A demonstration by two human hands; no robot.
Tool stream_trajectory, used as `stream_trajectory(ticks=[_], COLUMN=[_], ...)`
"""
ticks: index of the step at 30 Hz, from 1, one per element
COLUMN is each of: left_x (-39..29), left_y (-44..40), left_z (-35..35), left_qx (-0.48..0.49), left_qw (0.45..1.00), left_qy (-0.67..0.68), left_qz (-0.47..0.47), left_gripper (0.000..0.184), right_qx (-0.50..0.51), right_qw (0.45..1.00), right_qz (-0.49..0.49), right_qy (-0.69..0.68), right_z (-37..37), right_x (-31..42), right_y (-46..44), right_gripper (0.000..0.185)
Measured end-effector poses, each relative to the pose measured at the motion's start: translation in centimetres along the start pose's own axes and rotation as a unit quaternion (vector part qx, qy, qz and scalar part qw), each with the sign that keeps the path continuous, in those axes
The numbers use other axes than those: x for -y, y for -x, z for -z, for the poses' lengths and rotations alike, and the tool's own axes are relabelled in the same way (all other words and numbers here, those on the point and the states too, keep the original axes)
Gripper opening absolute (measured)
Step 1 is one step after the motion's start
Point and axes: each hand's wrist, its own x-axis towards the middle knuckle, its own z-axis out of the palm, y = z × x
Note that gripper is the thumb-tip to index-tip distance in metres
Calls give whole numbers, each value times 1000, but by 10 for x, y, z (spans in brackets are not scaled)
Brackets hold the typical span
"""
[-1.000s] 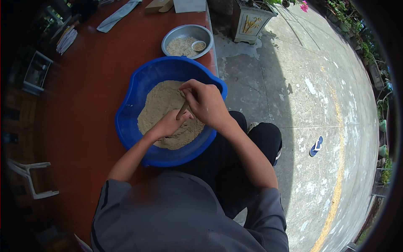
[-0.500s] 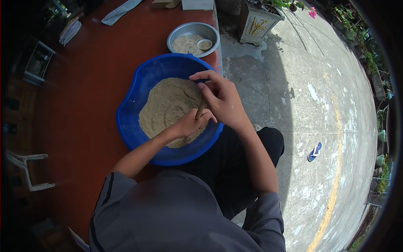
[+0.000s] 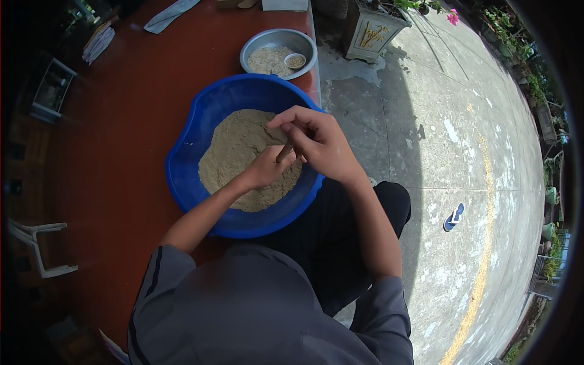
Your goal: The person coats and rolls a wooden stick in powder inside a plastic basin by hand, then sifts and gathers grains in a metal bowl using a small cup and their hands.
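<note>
A blue plastic basin (image 3: 182, 152) holds a heap of pale brown, powdery meal (image 3: 234, 140). Over the meal, my left hand (image 3: 266, 168) is closed around a short brown wooden stick (image 3: 284, 152). My right hand (image 3: 322, 145) comes in above from the right, its fingers curled and its thumb bent against the stick's upper end; the index finger reaches forward over the meal. The stick's lower end is hidden behind my left hand, so what it leads to does not show.
Behind the blue basin, a grey metal bowl (image 3: 248, 53) contains pale flakes and a small round cup (image 3: 295, 61). Both stand on a red-brown surface (image 3: 121, 146). To the right lies a concrete floor with a planter (image 3: 372, 35) and a blue slipper (image 3: 454, 218).
My right hand has shifted slightly left and down, its index finger lower over the meal. The stick has moved a little left and shows a shorter length. My left hand has moved slightly up.
</note>
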Motion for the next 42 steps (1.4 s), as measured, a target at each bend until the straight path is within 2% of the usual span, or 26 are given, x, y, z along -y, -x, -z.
stream_trajectory(ticks=[2, 3, 6, 9, 12, 13, 16, 19, 23, 25, 27, 29, 32, 33, 36, 37, 40, 42], left_x=[-17, -14, -22, 0, -9, -6, -8, -24, -21, -10, 4, 26, 75, 94, 69, 94, 89, 86], left_y=[6, 9, 8, -2, 1, -1, -7, -9, 14, 27, 40, 54, 75, 81, 84, 83, 82, 81], left_z=[4, 2, 6, 7, 1, -2, -18, -5, 13, 42, 83, 132, 185, 190, 185, 182, 183, 183], left_qx=[91, 66, 2, -63, -57, -44, -105, -91, -172, -210, -291, -375, -379, -351, -294, -345, -336, -345], left_qw=[994, 998, 1000, 997, 993, 993, 983, 992, 970, 942, 892, 839, 807, 812, 858, 834, 837, 833], left_qy=[0, 0, -19, 19, 32, 40, 13, -61, -120, -246, -340, -394, -426, -433, -338, -386, -372, -370], left_qz=[61, 19, 22, -44, -98, -100, -153, -57, -125, -91, -66, 2, 151, 174, 251, 193, 218, 223], left_gripper=[40, 39, 34, 25, 19, 20, 23, 29, 35, 37, 39, 42, 49, 56, 58, 57, 55, 53], right_qx=[-15, -25, -70, 14, 13, 26, 8, -55, -117, -140, -150, -158, -158, -158, -146, -143, -104, -47], right_qw=[998, 998, 996, 992, 924, 921, 904, 902, 904, 911, 920, 926, 939, 941, 952, 956, 958, 968], right_qz=[-56, -45, -29, -27, 138, 110, 106, 104, 44, 17, -6, 12, 14, 23, 43, 48, 105, 98], right_qy=[-35, -22, -44, 125, 356, 374, 415, 415, 409, 387, 361, 344, 304, 299, 267, 253, 245, 228], right_z=[6, 5, -5, -4, -12, -15, -15, -9, 12, 23, 30, 32, 24, 20, 2, -3, -26, -41], right_x=[-1, -4, -6, 0, -20, -15, -6, 0, -19, -26, -24, -22, -27, -32, -54, -60, -67, -66], right_y=[-1, -4, -8, -5, -4, -4, -4, -6, -13, -18, -21, -26, -37, -42, -61, -67, -82, -83], right_gripper=[24, 23, 21, 27, 35, 35, 33, 33, 36, 36, 32, 28, 21, 21, 19, 18, 17, 16])
